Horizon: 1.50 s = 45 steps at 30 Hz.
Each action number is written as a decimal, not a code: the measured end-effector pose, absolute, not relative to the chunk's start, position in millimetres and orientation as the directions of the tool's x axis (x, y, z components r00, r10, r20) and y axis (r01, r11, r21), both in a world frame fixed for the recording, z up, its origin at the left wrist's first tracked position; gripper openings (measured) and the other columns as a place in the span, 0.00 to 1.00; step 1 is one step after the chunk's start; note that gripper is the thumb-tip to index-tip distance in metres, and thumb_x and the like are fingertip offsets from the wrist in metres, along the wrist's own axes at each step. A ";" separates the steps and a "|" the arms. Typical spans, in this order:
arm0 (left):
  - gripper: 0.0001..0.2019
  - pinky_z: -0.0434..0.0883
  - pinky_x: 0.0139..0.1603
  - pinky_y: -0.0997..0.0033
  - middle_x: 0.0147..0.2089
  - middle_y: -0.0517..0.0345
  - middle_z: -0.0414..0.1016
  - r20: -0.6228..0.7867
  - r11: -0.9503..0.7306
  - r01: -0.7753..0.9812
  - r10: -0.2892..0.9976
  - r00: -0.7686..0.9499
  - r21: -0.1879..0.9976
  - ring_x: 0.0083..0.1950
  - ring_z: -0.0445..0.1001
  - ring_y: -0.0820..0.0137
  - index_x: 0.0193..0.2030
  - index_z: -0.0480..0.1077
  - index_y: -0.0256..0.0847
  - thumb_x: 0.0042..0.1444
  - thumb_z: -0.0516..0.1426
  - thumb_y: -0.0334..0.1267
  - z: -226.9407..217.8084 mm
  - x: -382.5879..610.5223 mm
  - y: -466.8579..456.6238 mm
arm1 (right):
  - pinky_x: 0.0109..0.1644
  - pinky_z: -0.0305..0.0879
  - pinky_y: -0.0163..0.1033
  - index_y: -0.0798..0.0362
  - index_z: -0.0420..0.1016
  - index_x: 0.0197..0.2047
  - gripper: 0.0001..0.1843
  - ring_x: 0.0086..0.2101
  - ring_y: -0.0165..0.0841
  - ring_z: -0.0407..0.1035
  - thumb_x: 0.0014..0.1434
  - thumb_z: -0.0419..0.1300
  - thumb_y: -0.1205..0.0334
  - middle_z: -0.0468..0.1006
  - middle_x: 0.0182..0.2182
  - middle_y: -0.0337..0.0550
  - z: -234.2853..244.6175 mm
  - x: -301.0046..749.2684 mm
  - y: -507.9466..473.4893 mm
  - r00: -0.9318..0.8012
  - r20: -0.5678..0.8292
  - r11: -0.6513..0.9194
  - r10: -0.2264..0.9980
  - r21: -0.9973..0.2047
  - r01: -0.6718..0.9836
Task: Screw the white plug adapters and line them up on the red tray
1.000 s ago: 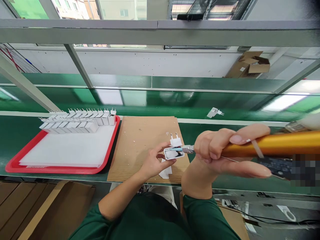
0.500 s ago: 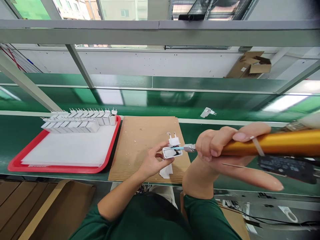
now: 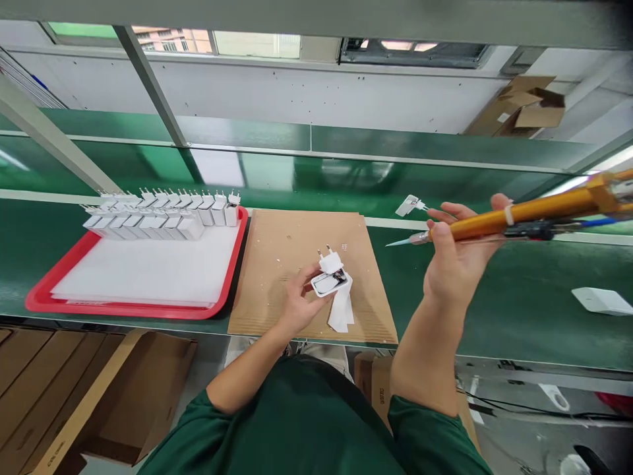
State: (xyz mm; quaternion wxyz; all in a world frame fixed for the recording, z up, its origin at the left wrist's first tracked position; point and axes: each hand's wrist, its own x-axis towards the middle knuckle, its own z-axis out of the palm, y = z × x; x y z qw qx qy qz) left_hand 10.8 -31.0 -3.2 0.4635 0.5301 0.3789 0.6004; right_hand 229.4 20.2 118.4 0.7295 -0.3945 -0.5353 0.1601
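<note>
- Green workbench (image 3: 519, 290) beneath both grips
- Left hand (image 3: 297, 305) grips an open two-pronged white charger (image 3: 325, 284) over cardboard (image 3: 270, 247)
- Right hand (image 3: 452, 264) clasps a gold-barrelled tool (image 3: 539, 204), tip (image 3: 399, 242) clear of the charger
- Red tray (image 3: 123, 311) to the left hand's left

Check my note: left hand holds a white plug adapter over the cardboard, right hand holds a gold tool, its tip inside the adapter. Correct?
No: in the head view, the tip is outside the white plug adapter, off to its right. The left hand, right hand, gold tool and cardboard are as you say.
</note>
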 end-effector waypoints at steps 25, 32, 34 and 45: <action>0.25 0.77 0.50 0.61 0.50 0.53 0.81 0.827 -0.813 0.152 0.552 -0.102 0.562 0.48 0.77 0.65 0.63 0.67 0.51 0.59 0.65 0.35 18.4 10.8 -32.5 | 0.28 0.69 0.31 0.49 0.75 0.41 0.09 0.23 0.25 0.70 0.58 0.65 0.71 0.77 0.25 0.33 75.4 144.4 -84.1 -0.049 0.650 0.596 0.759 -0.661 0.455; 0.25 0.76 0.50 0.60 0.47 0.54 0.83 0.867 -0.840 0.227 0.495 -0.052 0.493 0.45 0.81 0.65 0.63 0.67 0.50 0.61 0.65 0.38 32.0 5.4 -34.9 | 0.25 0.69 0.28 0.50 0.71 0.35 0.07 0.19 0.23 0.71 0.60 0.67 0.65 0.77 0.21 0.30 83.6 142.9 -82.7 -0.086 0.505 0.495 0.859 -0.776 0.391; 0.25 0.76 0.49 0.60 0.46 0.54 0.83 0.877 -0.846 0.246 0.480 -0.035 0.473 0.45 0.81 0.65 0.64 0.66 0.50 0.61 0.64 0.38 32.9 4.3 -35.1 | 0.25 0.69 0.28 0.50 0.70 0.35 0.07 0.19 0.24 0.71 0.60 0.66 0.65 0.77 0.20 0.30 85.3 142.6 -82.6 -0.091 0.487 0.483 0.869 -0.792 0.373; 0.19 0.77 0.39 0.68 0.46 0.52 0.82 0.916 -0.839 0.421 0.398 0.044 0.344 0.46 0.80 0.67 0.63 0.64 0.45 0.66 0.58 0.35 40.3 -2.3 -35.3 | 0.24 0.67 0.28 0.50 0.70 0.32 0.09 0.18 0.23 0.68 0.60 0.67 0.63 0.73 0.18 0.29 96.4 148.5 -83.5 -0.144 0.361 0.388 0.922 -0.846 0.365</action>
